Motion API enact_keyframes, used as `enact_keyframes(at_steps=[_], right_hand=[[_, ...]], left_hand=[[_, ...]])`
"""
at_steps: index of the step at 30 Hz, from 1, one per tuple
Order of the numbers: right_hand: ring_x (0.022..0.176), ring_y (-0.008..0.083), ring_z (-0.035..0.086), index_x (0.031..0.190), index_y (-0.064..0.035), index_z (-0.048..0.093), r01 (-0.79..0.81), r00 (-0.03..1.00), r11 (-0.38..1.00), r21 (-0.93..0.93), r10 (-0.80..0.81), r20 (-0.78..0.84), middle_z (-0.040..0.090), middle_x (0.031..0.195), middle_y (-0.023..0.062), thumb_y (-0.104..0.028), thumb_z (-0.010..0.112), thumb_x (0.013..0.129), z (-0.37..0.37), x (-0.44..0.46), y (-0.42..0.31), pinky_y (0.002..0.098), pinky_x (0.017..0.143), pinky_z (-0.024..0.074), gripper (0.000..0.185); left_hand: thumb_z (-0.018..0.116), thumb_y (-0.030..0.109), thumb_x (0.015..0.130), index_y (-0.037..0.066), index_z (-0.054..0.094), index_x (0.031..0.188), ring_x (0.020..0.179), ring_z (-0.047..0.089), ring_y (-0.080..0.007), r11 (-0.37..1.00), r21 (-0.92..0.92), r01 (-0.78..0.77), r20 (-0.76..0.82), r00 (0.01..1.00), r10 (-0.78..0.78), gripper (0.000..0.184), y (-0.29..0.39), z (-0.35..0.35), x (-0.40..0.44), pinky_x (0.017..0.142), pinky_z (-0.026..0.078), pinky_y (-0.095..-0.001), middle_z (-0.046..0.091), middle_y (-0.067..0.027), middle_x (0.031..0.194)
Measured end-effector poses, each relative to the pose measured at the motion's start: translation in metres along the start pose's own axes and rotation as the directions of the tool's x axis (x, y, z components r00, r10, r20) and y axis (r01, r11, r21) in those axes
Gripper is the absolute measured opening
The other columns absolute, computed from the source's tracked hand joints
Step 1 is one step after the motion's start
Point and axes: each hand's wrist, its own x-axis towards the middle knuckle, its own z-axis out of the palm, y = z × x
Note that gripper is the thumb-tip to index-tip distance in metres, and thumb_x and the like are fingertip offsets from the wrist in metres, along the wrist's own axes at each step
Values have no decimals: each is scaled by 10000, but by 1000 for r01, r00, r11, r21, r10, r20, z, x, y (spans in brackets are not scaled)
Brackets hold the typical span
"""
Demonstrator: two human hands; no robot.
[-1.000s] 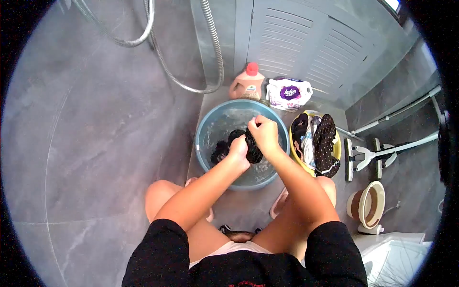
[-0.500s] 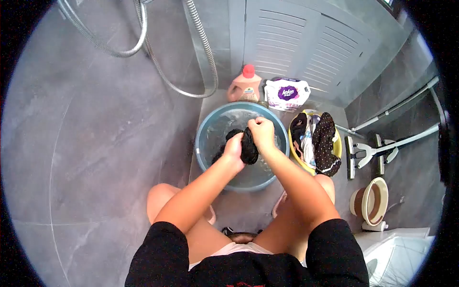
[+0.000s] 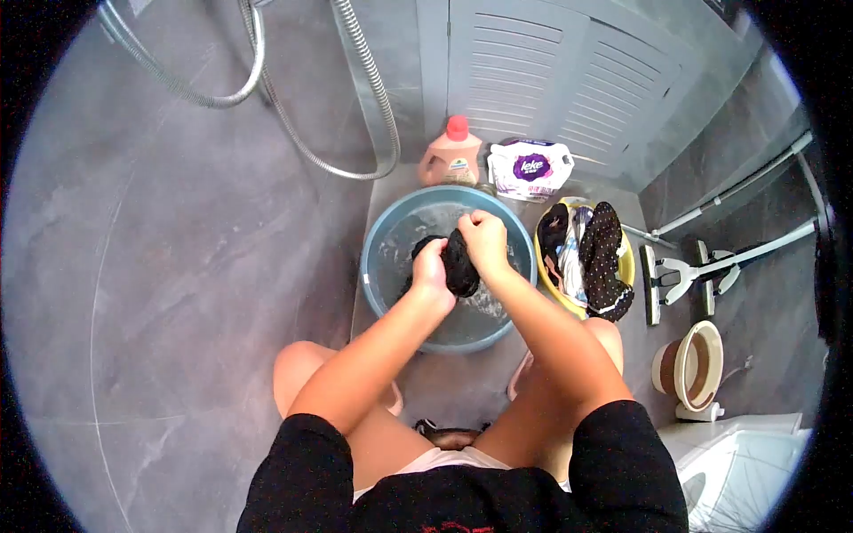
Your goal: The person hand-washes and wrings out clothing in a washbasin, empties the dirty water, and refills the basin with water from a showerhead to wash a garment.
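A bunched black cloth (image 3: pixel 459 266), probably a garment, is gripped between my two hands over a round blue basin (image 3: pixel 371 298). My left hand (image 3: pixel 433 271) is closed around its left part. My right hand (image 3: pixel 485 240) pinches its upper right part, with the fingers curled. Sudsy water (image 3: pixel 471 329) fills the basin below. Some of the black cloth hangs to the left behind my left hand, and its exact shape is hidden in the folds.
Right of the basin stands a yellow tub (image 3: pixel 631 266) with a dotted black garment (image 3: pixel 604 262) and other clothes. Behind are a pink detergent bottle (image 3: pixel 451 160) and a white-purple pack (image 3: pixel 530 169). A shower hose (image 3: pixel 378 89), squeegee-like tools (image 3: pixel 680 280) and a brown-cream bucket (image 3: pixel 697 366) are around.
Both hands still grip the black cloth over the basin and have shifted only slightly. The whole view has moved a little.
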Motion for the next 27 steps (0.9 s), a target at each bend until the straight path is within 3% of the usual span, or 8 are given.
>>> enact_keyframes(at_steps=[4, 8, 14, 17, 19, 20, 23, 27], right_hand=[[592, 379, 575, 659, -2, 575, 58, 996, 994, 89, -64, 64, 563, 626, 211, -274, 591, 799, -1, -28, -40, 414, 563, 449, 307], [545, 323, 548, 638, -51, 570, 739, 658, 673, 39, -733, 174, 533, 581, 141, -205, 677, 732, -7, -75, -76, 387, 531, 465, 210], [636, 373, 603, 660, -45, 594, 122, 992, 970, -211, -111, 64, 612, 688, 182, -242, 585, 802, 8, 1, -23, 452, 566, 485, 244], [633, 378, 578, 628, -11, 546, 272, 958, 933, -238, -287, -30, 573, 660, 190, -243, 597, 811, 9, -9, -29, 436, 551, 451, 300], [561, 343, 557, 592, -57, 524, 508, 859, 851, -134, -511, 12, 554, 607, 140, -209, 624, 757, 3, -30, -52, 415, 541, 465, 246], [546, 324, 560, 594, -85, 542, 654, 756, 751, -89, -650, 69, 560, 604, 113, -221, 623, 740, 1, -42, -58, 412, 549, 478, 215], [533, 328, 537, 552, -57, 501, 839, 523, 543, 21, -817, 245, 521, 570, 145, -121, 643, 696, -3, -78, -65, 390, 536, 475, 213], [593, 371, 569, 640, -11, 553, 226, 974, 966, -128, -222, 48, 573, 643, 194, -161, 607, 767, 9, -12, -20, 414, 561, 468, 204]], left_hand=[[418, 308, 843, 106, 605, 839, 827, 602, -283, 989, -40, 140, -72, 987, -143, 275, 33, 12, -34, 783, 471, -441, 635, -93, 887], [407, 374, 840, 134, 521, 704, 654, 543, -208, 984, 175, -32, -193, 979, 67, 298, 36, -16, -15, 630, 450, -367, 556, -37, 681], [370, 237, 885, 79, 589, 940, 871, 620, -224, 987, -159, -10, -34, 999, 5, 275, 0, -1, -7, 813, 487, -384, 644, -68, 937], [366, 284, 884, 83, 583, 985, 907, 605, -263, 996, -73, 43, -16, 999, -44, 312, 15, 2, -11, 824, 471, -432, 633, -88, 985], [375, 351, 875, 100, 579, 1042, 940, 583, -281, 997, -46, 70, -30, 997, -71, 364, 25, -7, -12, 850, 450, -444, 623, -98, 1036], [396, 298, 876, 60, 571, 896, 771, 598, -232, 877, 198, -438, 455, 834, 313, 296, 7, -62, 51, 714, 490, -388, 610, -104, 848], [335, 347, 891, 90, 573, 1045, 863, 584, -249, 942, 335, -28, 19, 1000, 23, 382, 36, -64, 49, 821, 457, -406, 622, -90, 1004], [373, 285, 865, 92, 587, 946, 870, 611, -262, 989, -147, 17, -48, 999, -24, 299, -3, -10, -5, 777, 475, -443, 639, -85, 919]])
